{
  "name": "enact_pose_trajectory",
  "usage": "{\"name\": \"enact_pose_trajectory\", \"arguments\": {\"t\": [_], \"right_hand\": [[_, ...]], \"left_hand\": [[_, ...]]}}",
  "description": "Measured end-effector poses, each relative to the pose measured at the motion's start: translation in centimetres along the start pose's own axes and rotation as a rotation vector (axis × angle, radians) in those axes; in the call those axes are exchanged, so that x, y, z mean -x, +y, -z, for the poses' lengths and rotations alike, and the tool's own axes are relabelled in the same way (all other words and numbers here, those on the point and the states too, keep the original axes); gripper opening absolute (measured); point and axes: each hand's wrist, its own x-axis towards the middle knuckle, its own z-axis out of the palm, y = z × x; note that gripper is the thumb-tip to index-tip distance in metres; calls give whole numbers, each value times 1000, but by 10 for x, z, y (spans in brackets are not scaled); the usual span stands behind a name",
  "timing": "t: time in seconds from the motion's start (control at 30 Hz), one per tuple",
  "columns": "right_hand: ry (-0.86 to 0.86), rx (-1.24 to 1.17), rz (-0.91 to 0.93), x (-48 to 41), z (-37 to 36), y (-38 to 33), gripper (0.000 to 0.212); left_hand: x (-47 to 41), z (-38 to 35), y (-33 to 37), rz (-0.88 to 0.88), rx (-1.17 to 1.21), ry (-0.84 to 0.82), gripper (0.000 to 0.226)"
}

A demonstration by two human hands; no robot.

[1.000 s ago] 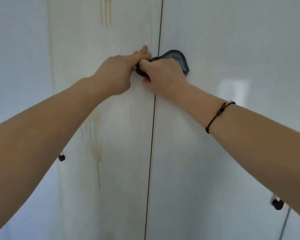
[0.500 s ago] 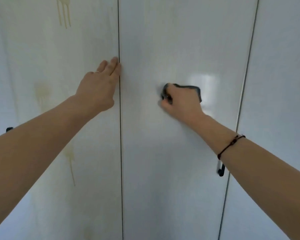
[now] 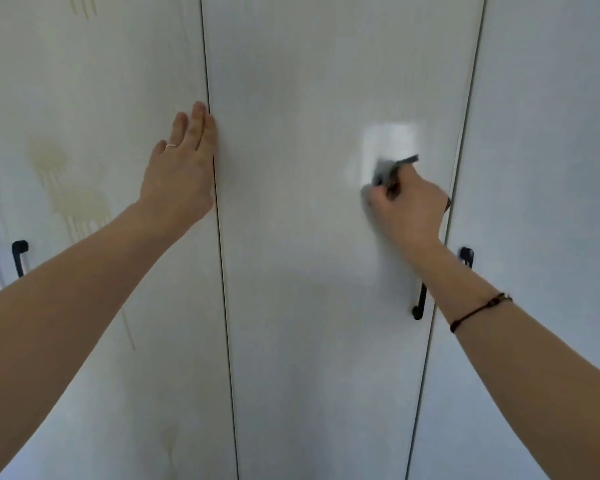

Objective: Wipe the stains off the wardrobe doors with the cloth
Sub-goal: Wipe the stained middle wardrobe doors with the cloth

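Note:
White wardrobe doors fill the view. My left hand [image 3: 181, 168] lies flat with straight fingers on the right edge of the left door [image 3: 101, 81], at the seam. My right hand [image 3: 407, 209] grips a dark cloth [image 3: 390, 168] and presses it against the middle door [image 3: 309, 271], near its right edge; most of the cloth is hidden under the fingers and blurred. Yellowish drip stains [image 3: 70, 195] mark the left door beside my left forearm. Another drip stain [image 3: 84, 5] shows at the top left.
A black handle [image 3: 420, 303] hangs on the middle door just below my right wrist. Another black handle [image 3: 466, 256] sits on the right door, and two more handles [image 3: 4, 261] at the far left. A bright reflection [image 3: 390, 140] glares above the cloth.
Both hands held the cloth at the seam a second ago. My left hand let go and flattened on the left door. My right hand carried the cloth rightward across the middle door.

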Motion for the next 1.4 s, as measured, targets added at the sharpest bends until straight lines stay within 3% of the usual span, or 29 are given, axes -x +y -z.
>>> {"name": "enact_pose_trajectory", "arguments": {"t": [0.1, 0.17, 0.3, 0.43, 0.57, 0.67, 0.83, 0.9, 0.97, 1.13, 1.3, 1.4], "right_hand": [[195, -71, -130, -39, 13, -3, 13], [191, -25, -137, -20, 2, -8, 12], [-80, -1, -35, 92, -39, 9, 20], [-197, -49, 12, 193, -55, 43, 24], [-556, 32, -42, 274, -53, 67, 35], [-654, -72, -305, 304, -41, 71, 28], [-459, -874, -1089, 286, -1, 17, 21], [-526, -1248, -1354, 288, 20, -11, 24], [-605, -1474, -1493, 292, 46, -41, 34], [-666, -1562, -1518, 312, 101, -90, 34], [-751, -1341, -1353, 343, 141, -99, 37], [-687, -1134, -1234, 363, 169, -85, 30]], "left_hand": [[12, -7, 2, 21, -40, -29, 109], [25, -14, 3, 16, -57, -51, 111], [67, -33, 12, -2, -95, -140, 108], [123, -50, 23, -22, -112, -307, 100], [187, -57, 30, -47, -112, -532, 85], [234, -59, 33, -29, 6, -604, 59], [290, -51, 42, 173, 385, -627, 33], [305, -35, 62, 269, 662, -658, 31], [318, -15, 82, 344, 914, -704, 37], [347, 40, 121, 355, 1385, -786, 47], [376, 65, 142, 379, 1306, -747, 24], [392, 58, 151, 487, 1405, -766, 12]]}}
